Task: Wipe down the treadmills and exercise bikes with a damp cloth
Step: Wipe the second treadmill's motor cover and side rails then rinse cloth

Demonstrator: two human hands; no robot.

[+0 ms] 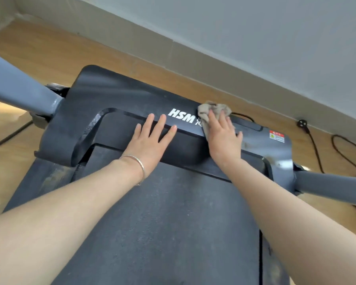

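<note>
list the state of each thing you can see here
cloth: bunched, pressed on the motor cover
right hand: flat on the cloth
left hand: empty, fingers spread, flat on the cover's edge
motor cover: dusty, streaked
belt: dusty, nothing on it
plug: unplugged, lying on the floor
bracelet: on the left wrist

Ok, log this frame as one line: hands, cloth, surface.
right hand: pressing crumpled beige cloth on black treadmill motor cover | left hand: flat, empty, braced on cover | belt: untouched
</note>
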